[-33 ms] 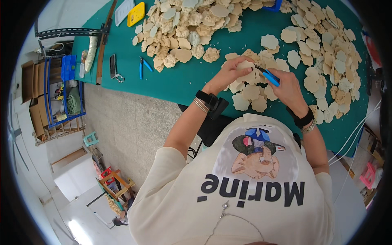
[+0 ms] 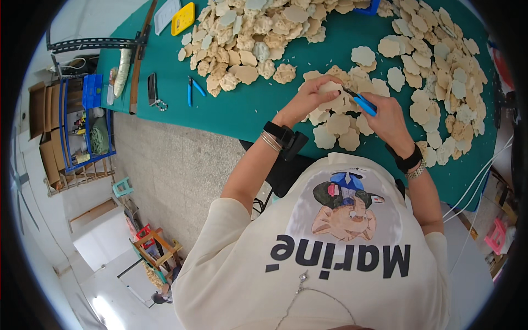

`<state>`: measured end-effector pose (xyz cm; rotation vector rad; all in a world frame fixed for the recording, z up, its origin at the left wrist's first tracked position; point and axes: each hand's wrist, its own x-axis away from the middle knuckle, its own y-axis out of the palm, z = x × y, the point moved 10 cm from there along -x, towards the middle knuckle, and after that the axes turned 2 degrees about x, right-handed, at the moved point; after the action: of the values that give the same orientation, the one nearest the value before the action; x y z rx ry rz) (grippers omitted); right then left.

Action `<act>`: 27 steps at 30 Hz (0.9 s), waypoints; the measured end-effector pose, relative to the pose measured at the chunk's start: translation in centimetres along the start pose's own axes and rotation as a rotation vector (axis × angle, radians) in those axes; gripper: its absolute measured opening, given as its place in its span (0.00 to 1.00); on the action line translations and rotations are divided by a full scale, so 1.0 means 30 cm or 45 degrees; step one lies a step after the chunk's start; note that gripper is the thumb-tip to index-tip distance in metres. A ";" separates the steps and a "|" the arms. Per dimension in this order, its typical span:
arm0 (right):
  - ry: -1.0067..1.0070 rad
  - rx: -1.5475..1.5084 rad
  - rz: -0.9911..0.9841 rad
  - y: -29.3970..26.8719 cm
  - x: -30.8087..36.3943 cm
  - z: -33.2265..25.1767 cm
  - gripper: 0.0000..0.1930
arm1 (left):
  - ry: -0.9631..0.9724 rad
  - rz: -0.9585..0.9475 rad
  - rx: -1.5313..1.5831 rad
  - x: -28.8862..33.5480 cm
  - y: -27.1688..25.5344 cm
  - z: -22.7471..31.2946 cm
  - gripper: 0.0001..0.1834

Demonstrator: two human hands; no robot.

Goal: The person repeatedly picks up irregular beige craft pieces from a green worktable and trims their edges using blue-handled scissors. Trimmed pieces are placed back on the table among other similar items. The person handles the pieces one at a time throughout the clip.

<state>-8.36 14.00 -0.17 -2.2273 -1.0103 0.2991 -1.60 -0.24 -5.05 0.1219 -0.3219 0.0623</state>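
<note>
My left hand [image 2: 312, 101] is closed on a flat, cream, scalloped-edged piece [image 2: 330, 87], thumb and fingers gripping it over the small heap. My right hand [image 2: 387, 120] is wrapped round a pair of blue-handled cutting pliers [image 2: 365, 104]. The dark jaws point up and left and meet the edge of the piece by my left thumb; whether they are touching it I cannot tell. Beneath and around both hands lie several similar pieces [image 2: 337, 124], cream and tan, overlapping on the green table [image 2: 231, 114].
A big pile of such pieces [image 2: 242, 49] covers the far middle, another heap [image 2: 440, 82] the right side. A second pair of blue-handled pliers [image 2: 191, 91], a phone [image 2: 152, 89] and a yellow tray [image 2: 183, 19] lie at the left. Near the far edge stands a blue container [image 2: 367, 7].
</note>
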 end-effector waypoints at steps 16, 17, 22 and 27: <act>0.223 -0.053 0.155 -0.020 0.007 0.171 0.18 | 0.165 0.731 -1.901 -0.001 -0.328 -0.009 0.19; 0.201 -0.040 0.168 -0.015 0.005 0.165 0.18 | 0.178 0.727 -1.901 -0.001 -0.333 -0.025 0.20; 0.240 -0.083 0.123 0.014 0.016 0.162 0.18 | 0.112 0.661 -1.862 -0.033 -0.352 -0.060 0.23; 0.178 -0.052 0.117 0.016 0.020 0.113 0.19 | -0.103 0.521 -0.886 -0.040 -0.378 -0.062 0.19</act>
<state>-9.21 15.85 -2.99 -2.3002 -0.8490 0.1618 -1.24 -11.28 -8.43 -0.6351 -0.4292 0.3456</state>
